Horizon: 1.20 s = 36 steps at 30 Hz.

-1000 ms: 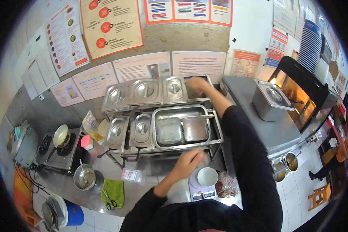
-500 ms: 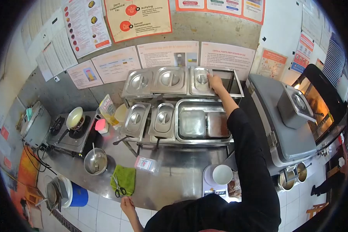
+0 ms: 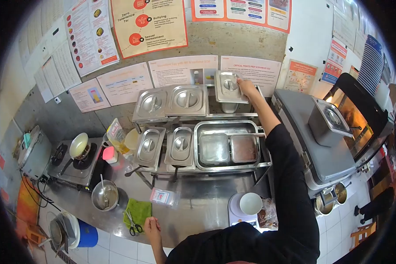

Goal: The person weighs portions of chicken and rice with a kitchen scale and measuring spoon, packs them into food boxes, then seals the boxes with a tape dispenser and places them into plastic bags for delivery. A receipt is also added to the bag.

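Note:
My right hand [image 3: 247, 88] reaches to the back row of the steel rack and grips the right edge of a lidded steel pan [image 3: 228, 88], which is raised above its slot. Two more lidded pans [image 3: 171, 101] sit to its left in that row. My left hand [image 3: 152, 227] rests low at the front edge of the steel counter [image 3: 198, 204], beside the scissors [image 3: 133, 222] on a green cloth [image 3: 138, 210]; it holds nothing that I can see.
The front row holds two lidded pans [image 3: 165, 146] and a large tray with two inner pans [image 3: 226, 147]. A white bowl [image 3: 250, 203] sits on a scale, a plastic bag [image 3: 163, 197] lies mid-counter. Stove with frying pan [image 3: 77, 147] at left, grey cabinet with a lidded pot [image 3: 328, 121] at right.
My right hand has lifted the lidded pan out of the back row. My left hand dropped from near the white bowl to the counter's front edge by the scissors.

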Available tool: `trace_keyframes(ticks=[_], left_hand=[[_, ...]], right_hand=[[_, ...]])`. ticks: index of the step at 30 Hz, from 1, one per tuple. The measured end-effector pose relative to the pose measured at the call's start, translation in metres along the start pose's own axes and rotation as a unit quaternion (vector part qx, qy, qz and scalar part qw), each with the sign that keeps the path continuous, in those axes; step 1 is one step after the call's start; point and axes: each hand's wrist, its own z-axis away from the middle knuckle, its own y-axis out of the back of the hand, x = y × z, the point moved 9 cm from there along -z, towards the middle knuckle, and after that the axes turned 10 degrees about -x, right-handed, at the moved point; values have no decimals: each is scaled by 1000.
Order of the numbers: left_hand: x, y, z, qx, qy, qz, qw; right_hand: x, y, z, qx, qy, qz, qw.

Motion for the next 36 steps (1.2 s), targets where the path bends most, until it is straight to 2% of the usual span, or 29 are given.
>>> trace_keyframes(ticks=[1, 2, 4, 5, 7, 8, 10, 13, 16, 17, 19, 20, 22, 24, 26, 28, 29, 31, 34, 36], left_hand=[[-1, -2, -3, -5, 2, -1, 1000], [-1, -7, -7, -22, -6, 1, 1000], [-4, -14, -15, -44, -7, 2, 999], [-4, -17, -19, -61, -8, -8, 998], [4, -24, -22, -89, 2, -26, 996], [10, -30, -24, -103, 12, -33, 994], [14, -35, -28, -131, 16, -42, 990], [23, -39, -31, -186, 4, -59, 981], [23, -32, -29, -221, 6, -75, 972], [20, -27, -29, -231, 14, -86, 969], [11, -14, -30, -241, 27, -101, 965], [2, -8, -30, -256, 50, -115, 959], [-17, -1, -35, -274, 76, -130, 950], [-15, -11, -42, -293, -95, -348, 886], [-24, -37, -55, -350, -182, -387, 833], [-21, -64, -66, -323, -239, -496, 770], [-31, -67, -71, -330, -245, -494, 766], [-73, -78, -82, -401, -179, -560, 703], [-76, -64, -65, -432, -172, -580, 669], [-77, -46, -52, -432, -188, -556, 685]], right_hand=[[-28, 9, 23, -2, 27, 28, 999], [-31, 16, 27, 1, 20, 29, 999], [-49, 30, 31, 28, 43, 155, 987], [-52, 36, 40, 25, 34, 157, 987], [-60, 33, 70, -81, -25, 113, 990], [-55, 34, 82, -86, -36, 114, 989], [-50, 31, 114, -113, 10, -31, 993], [-66, 19, 206, -143, -11, 25, 989], [-43, -7, 272, -201, 4, -16, 979], [-34, -17, 301, -220, -42, -50, 973], [-9, -38, 344, -247, -78, -72, 963], [2, -53, 368, -247, -142, -131, 950], [43, -74, 401, -260, -170, -129, 942], [69, -100, 425, -237, -162, -126, 950], [116, -128, 439, -226, -174, -100, 953], [121, -153, 443, -204, -174, -101, 958], [124, -163, 445, -183, -172, -100, 963], [154, -183, 442, -140, -170, -84, 972], [186, -200, 432, -67, -163, -59, 983], [202, -213, 427, -31, -162, -56, 985]])
